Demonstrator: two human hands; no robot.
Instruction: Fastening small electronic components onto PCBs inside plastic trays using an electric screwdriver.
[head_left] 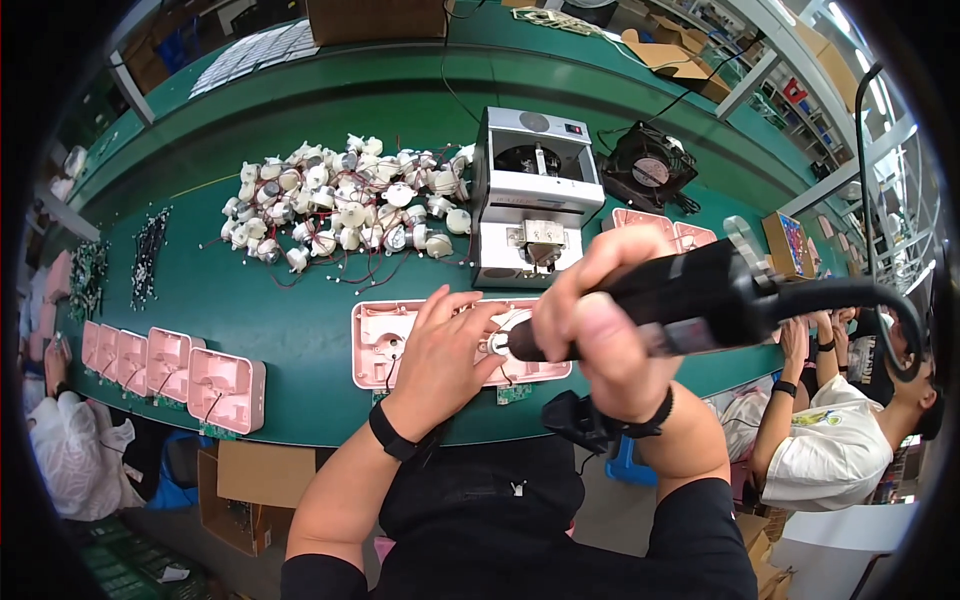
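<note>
My right hand [610,330] is wrapped round a black electric screwdriver [680,305] with a thick cable. The tool lies slanted, its nose pointing left at a small white round part [497,343]. That part sits in a pink plastic housing [375,345], whose open inside faces up in front of me. My left hand [445,345] rests over the housing with its fingers spread, thumb and forefinger on either side of the white part. A green circuit board [514,394] shows at the housing's near edge. The hands and screwdriver hide much of the housing's middle and right.
A heap of white motor-like parts with wires [345,205] lies beyond my left hand. Behind the housing stands a grey-and-black machine [535,200], with a black fan [650,165] beside it. Several pink housings [227,390] line the left edge. A co-worker [830,440] sits at the right.
</note>
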